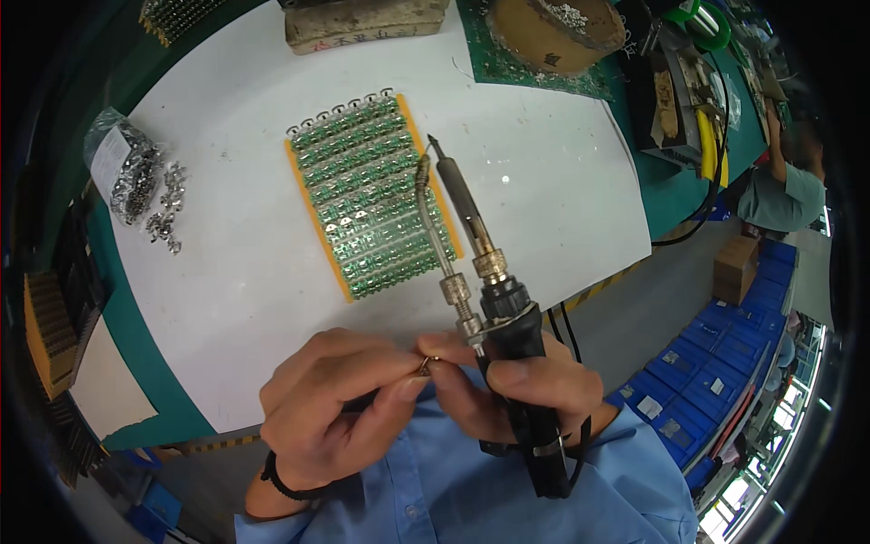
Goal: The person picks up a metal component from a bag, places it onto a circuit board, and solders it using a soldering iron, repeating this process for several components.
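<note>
My right hand [535,390] is closed round the black handle of a soldering iron [512,335], whose dark tip points up and away. A thin metal solder feed tube [430,218] runs alongside the iron. Thumb and forefinger of my left hand [331,399] pinch a tiny brassy metal piece [429,364], and fingertips of my right hand meet it from the other side. Just beyond both hands lies a green circuit board panel [372,195] with orange side strips. Rows of small metal parts stand on it, several along its far edge.
At left, a clear plastic bag [127,168] of metal parts lies beside a loose pile [168,208]. A worn block [362,25] stands at the back, with a brown bowl [557,36] to its right. Blue crates [707,372] line the floor; a person [784,186] sits at far right.
</note>
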Motion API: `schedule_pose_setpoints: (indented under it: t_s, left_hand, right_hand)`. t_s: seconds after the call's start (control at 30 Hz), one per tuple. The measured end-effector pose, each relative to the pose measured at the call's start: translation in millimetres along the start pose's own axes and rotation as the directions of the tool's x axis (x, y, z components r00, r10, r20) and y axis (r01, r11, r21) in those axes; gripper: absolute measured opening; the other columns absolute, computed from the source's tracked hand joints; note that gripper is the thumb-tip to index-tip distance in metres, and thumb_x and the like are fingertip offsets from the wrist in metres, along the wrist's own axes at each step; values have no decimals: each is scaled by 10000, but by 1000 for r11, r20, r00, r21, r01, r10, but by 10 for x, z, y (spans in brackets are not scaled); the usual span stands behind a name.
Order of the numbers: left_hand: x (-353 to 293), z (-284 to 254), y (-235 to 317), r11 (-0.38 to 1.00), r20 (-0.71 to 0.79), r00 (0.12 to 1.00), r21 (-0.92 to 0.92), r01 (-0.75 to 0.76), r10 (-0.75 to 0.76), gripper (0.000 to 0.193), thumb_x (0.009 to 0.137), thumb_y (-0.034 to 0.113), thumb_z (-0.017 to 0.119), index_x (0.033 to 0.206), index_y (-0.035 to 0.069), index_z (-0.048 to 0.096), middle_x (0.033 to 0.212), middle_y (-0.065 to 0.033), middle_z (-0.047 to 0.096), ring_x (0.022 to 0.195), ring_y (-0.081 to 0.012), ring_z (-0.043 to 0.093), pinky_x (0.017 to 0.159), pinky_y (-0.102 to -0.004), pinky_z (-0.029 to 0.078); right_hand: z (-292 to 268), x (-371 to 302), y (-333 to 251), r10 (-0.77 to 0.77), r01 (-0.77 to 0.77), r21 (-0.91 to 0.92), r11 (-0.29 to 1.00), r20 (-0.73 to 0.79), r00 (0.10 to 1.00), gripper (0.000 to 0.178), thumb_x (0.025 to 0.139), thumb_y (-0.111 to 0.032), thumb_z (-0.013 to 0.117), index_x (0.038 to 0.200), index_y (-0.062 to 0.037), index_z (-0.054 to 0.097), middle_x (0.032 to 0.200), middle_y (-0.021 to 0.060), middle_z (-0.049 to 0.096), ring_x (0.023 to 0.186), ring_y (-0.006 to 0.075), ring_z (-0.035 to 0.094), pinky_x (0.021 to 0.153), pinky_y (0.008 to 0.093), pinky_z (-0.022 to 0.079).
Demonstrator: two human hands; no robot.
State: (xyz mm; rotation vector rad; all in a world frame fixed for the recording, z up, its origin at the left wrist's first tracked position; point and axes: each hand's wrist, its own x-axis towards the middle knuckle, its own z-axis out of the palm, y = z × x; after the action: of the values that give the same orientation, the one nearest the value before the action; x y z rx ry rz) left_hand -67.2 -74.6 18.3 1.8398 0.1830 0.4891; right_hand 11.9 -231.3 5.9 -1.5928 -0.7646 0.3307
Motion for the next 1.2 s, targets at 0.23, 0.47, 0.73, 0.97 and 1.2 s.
schedule_pose_setpoints:
  t_s: [0.23,0.47,0.73,0.97,1.2]
  left_hand:
    - [122,-101,-43,998,45,997,-24,60,-59,127,747,-47,730,848,-22,657,770,-102,654,636,-163,619,552,-261,482]
    - [470,-183,-143,987,279,960,149,-54,10,183,692,-38,721,838,13,624,829,-105,661,702,-264,622,637,-328,491]
    - [592,-165,-229,945,448,892,264,-193,57,217,678,-15,711,864,20,606,973,-122,663,860,-290,602,735,-346,492]
    - [567,-116,-242,929,411,906,287,-234,101,185,663,-5,700,822,14,607,966,-111,650,856,-279,597,726,-360,494]
    - [538,-137,-259,927,418,902,287,-242,106,178,666,5,697,817,19,605,984,-112,641,867,-276,596,718,-358,491]
  right_hand:
    - [-165,258,88,-262,264,10,964,-93,961,376,680,18,823,977,-43,601,979,212,684,781,314,704,657,359,569]
    - [-333,822,395,-373,376,-267,887,65,926,256,665,-17,744,877,-82,614,778,90,620,691,287,617,620,352,486]
    - [-203,1005,485,-364,355,-443,823,68,929,250,589,2,818,742,-74,635,746,96,628,652,271,596,654,347,472]
    - [-141,1028,470,-400,375,-512,773,66,914,319,604,5,809,836,-91,614,683,44,616,680,246,617,724,358,473]
    - [-103,983,447,-321,290,-513,808,30,947,323,622,8,804,853,-82,597,750,68,647,691,216,622,727,319,483]
